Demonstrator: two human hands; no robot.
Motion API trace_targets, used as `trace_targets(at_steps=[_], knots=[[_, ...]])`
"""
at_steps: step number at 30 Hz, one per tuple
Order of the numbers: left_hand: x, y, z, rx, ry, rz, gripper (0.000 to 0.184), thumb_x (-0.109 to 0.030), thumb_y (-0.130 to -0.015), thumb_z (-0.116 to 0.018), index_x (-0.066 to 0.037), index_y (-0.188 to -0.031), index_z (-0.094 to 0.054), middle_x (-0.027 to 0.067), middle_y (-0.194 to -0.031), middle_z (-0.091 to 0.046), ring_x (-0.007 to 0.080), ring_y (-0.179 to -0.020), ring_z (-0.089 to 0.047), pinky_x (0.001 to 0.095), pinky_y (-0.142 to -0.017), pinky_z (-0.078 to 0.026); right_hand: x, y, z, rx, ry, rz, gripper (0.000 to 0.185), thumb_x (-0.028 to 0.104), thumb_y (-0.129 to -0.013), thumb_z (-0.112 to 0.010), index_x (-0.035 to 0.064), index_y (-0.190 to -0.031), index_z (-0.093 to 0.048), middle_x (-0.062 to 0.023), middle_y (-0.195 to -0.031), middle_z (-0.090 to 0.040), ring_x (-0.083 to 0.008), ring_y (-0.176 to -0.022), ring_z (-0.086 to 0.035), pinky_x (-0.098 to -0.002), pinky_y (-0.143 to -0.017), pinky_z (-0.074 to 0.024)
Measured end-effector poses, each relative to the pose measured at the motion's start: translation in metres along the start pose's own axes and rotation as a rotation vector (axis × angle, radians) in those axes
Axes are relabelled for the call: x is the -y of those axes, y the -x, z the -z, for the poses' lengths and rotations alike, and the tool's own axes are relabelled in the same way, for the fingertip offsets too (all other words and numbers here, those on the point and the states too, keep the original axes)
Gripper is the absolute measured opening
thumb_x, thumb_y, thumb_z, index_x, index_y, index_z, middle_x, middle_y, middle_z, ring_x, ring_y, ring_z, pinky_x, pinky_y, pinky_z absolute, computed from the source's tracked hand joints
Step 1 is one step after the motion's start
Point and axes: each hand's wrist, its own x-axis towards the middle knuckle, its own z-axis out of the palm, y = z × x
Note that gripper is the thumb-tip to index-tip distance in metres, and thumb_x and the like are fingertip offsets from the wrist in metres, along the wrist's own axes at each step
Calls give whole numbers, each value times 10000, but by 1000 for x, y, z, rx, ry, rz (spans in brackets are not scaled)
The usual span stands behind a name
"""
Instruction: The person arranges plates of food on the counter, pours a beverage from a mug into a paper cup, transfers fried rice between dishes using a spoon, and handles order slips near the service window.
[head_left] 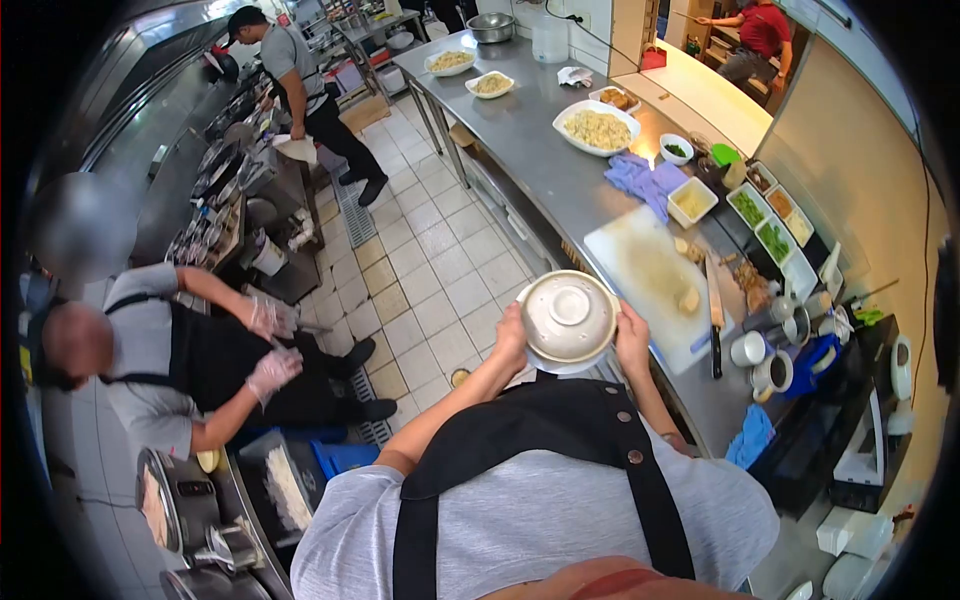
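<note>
A round, cream-coloured lidded ceramic pot (571, 318) is held in front of my apron, between both hands. My left hand (510, 337) grips its left side, and my right hand (631, 338) is closed on its right side. A pale rim shows below the lid, but what is inside is hidden. Just beyond my right hand lies a white cutting board (640, 255) with a wet brownish patch and small pale food pieces on it. A knife (716, 318) with a black handle rests on the board's right edge.
A steel counter (530, 115) runs along the right, bearing a large dish of pale food (597, 128), a purple cloth (645, 182) and garnish containers (765, 220). At left stands a co-worker in plastic gloves (272, 375); another co-worker (290, 80) stands at the stoves. Tiled floor (430, 230) lies between.
</note>
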Motion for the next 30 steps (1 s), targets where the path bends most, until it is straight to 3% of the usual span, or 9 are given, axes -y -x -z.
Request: trace_targets(at_steps=[2,6,9,13,18,21,25,28,30], knots=[[-40,-36,-9,-11,68,32,433,-342,-968,-336,-12,-1211,-477,132,-1197,-532,227,-1087,-507,365,-965,-381,6,-53,-25,42,-8,-1,339,98,-872,-428,-51,-1146,-559,-156,-1037,-640,-204,-996,-584,-299,-886,-427],[-74,-168,5,-62,-41,-207,453,-326,-968,-329,40,-1198,-463,179,-1185,-541,266,-1072,-536,393,-939,-415,23,-156,-88,87,-46,23,341,128,-863,-428,-12,-1139,-572,-190,-1011,-647,-251,-968,-616,-324,-854,-449],[-143,-196,-17,16,50,-101,454,-305,-964,-341,58,-1214,-450,181,-1200,-535,279,-1079,-534,395,-948,-408,10,-228,-128,109,-65,44,335,137,-858,-436,-7,-1126,-577,-197,-1020,-641,-272,-965,-619,-332,-847,-453],[-188,-300,-20,-38,2,-169,411,-246,-968,-341,98,-1151,-471,209,-1114,-572,318,-997,-583,454,-888,-469,0,-310,-182,73,-24,40,334,165,-855,-430,20,-1110,-592,-202,-1003,-635,-321,-959,-611,-367,-828,-462],[-236,-425,-30,93,2,-73,367,-228,-954,-338,47,-1147,-485,173,-1127,-557,270,-1046,-552,395,-893,-456,-10,-397,-233,-19,46,-7,328,185,-862,-409,62,-1094,-606,-213,-987,-624,-354,-960,-598,-400,-812,-467],[-265,-476,-51,75,-32,-52,357,-184,-965,-301,40,-1196,-455,167,-1173,-532,261,-1074,-537,384,-910,-449,-12,-442,-252,-37,50,-46,348,189,-886,-427,11,-1151,-566,-204,-1039,-628,-310,-993,-603,-343,-860,-450],[-291,-556,-65,228,-77,-73,353,-161,-969,-298,33,-1234,-431,160,-1191,-518,253,-1094,-525,385,-929,-438,-34,-484,-272,-106,-13,-10,328,172,-908,-473,49,-1204,-544,-184,-1111,-604,-308,-1019,-593,-346,-866,-448],[-310,-591,-86,161,-138,-98,352,-162,-966,-312,37,-1227,-440,159,-1195,-517,249,-1091,-524,384,-920,-443,21,-475,-246,-213,-1,30,254,142,-833,-587,33,-1061,-615,-149,-906,-627,-323,-796,-596,-389,-743,-473],[-320,-605,-103,189,-184,-139,356,-158,-960,-327,40,-1230,-448,161,-1192,-521,249,-1077,-532,374,-913,-445,32,-468,-224,-350,330,218,198,114,-777,-643,44,-962,-641,-108,-843,-594,-284,-764,-565,-379,-713,-461]])
